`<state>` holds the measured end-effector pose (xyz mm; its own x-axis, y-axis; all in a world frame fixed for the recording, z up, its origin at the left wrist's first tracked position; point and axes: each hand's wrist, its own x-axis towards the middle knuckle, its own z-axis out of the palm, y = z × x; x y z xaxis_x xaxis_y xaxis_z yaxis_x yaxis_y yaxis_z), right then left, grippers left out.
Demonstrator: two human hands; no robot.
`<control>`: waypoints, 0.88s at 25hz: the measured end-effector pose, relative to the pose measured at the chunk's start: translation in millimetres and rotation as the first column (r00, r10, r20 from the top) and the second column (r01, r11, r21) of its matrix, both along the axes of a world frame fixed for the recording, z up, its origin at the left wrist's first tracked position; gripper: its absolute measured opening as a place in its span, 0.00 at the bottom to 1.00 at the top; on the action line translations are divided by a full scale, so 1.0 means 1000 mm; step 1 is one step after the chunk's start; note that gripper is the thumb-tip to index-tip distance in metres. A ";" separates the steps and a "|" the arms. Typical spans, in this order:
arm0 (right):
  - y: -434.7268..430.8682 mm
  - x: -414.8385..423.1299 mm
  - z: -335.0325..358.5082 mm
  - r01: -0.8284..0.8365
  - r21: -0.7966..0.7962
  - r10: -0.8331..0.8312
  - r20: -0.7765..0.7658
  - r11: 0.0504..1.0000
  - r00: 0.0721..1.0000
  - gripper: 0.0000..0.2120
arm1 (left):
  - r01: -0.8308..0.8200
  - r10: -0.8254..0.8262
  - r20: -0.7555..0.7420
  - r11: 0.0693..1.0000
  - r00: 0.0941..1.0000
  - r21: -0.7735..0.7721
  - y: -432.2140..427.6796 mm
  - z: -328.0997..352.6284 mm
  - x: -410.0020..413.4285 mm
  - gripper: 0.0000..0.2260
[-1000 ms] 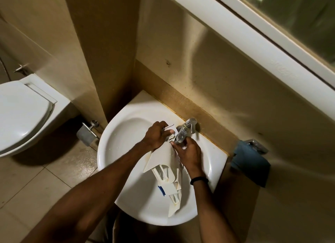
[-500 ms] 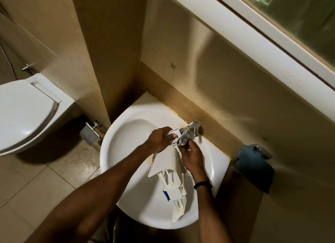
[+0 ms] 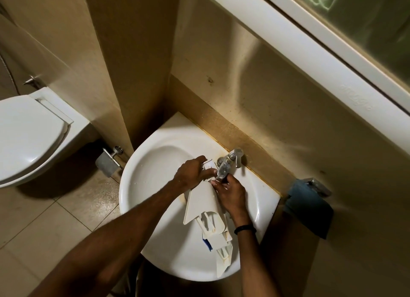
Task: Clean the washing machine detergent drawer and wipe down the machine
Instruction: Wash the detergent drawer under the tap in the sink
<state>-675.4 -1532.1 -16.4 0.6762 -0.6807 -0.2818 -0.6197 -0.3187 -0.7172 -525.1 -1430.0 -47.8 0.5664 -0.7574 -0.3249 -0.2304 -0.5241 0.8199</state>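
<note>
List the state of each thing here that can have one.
detergent drawer, tilted over the sink, upper end at the tap
left hand, grips the drawer's upper end
right hand, touches the drawer below the tap; grip unclear
tap, cannot tell if water runs
toilet lid, down
blue cloth, hanging by the wall

The drawer point(image 3: 208, 210) lies in the sink point(image 3: 142, 186), under the tap point(image 3: 230, 158) at the back rim; toilet point(image 3: 28, 137) stands left, cloth point(image 3: 308, 210) hangs right.
</note>
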 end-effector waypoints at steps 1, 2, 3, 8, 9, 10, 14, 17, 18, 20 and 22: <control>0.000 -0.001 -0.001 0.020 -0.040 -0.020 0.012 0.999 1.000 0.09 | 0.002 -0.002 -0.025 1.000 1.000 -0.006 0.000 0.000 -0.001 0.19; 0.000 -0.004 -0.004 0.056 -0.058 -0.055 0.022 0.997 0.998 0.08 | 0.002 -0.003 -0.066 1.000 0.998 -0.012 0.000 -0.002 0.000 0.19; -0.001 -0.008 -0.008 0.102 -0.039 -0.101 0.033 0.994 0.994 0.08 | -0.012 0.009 -0.108 0.999 0.994 -0.031 0.002 -0.003 0.002 0.21; 0.008 -0.019 -0.010 0.101 0.059 -0.101 -0.001 0.993 0.995 0.20 | -0.200 0.195 -0.100 0.979 0.976 -0.047 0.026 -0.015 0.015 0.31; 0.009 -0.017 -0.008 0.082 0.034 -0.081 -0.017 0.996 0.997 0.23 | -0.239 0.230 -0.108 0.968 0.967 -0.077 0.027 -0.017 0.018 0.31; 0.009 -0.014 -0.008 0.067 -0.004 -0.067 -0.023 0.998 0.998 0.26 | -0.268 0.257 -0.117 0.959 0.959 -0.093 0.026 -0.015 0.020 0.32; 0.010 -0.003 -0.010 0.063 -0.085 -0.063 -0.005 0.994 0.998 0.26 | -0.229 0.224 -0.073 0.971 0.972 -0.076 0.016 -0.009 0.030 0.36; 0.006 0.002 -0.011 0.106 -0.075 -0.103 0.039 0.992 0.994 0.22 | -0.235 0.232 -0.054 0.971 0.971 -0.048 0.009 0.003 0.035 0.30; 0.003 0.003 -0.010 0.130 -0.039 -0.127 0.062 0.991 0.990 0.20 | -0.251 0.249 -0.052 0.967 0.967 -0.045 0.005 0.007 0.037 0.28; -0.003 0.005 -0.006 0.129 0.018 -0.130 0.072 0.992 0.989 0.17 | -0.274 0.270 -0.071 0.961 0.960 -0.049 -0.003 0.012 0.045 0.26; -0.008 0.007 -0.002 0.068 0.041 -0.070 0.051 0.997 0.996 0.19 | -0.293 0.286 -0.121 0.955 0.951 -0.043 -0.008 0.011 0.054 0.25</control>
<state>-668.7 -1540.0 -18.6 0.6427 -0.7152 -0.2745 -0.6003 -0.2476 -0.7604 -470.7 -1438.1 -36.5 0.7269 -0.5862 -0.3577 0.0188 -0.5037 0.8636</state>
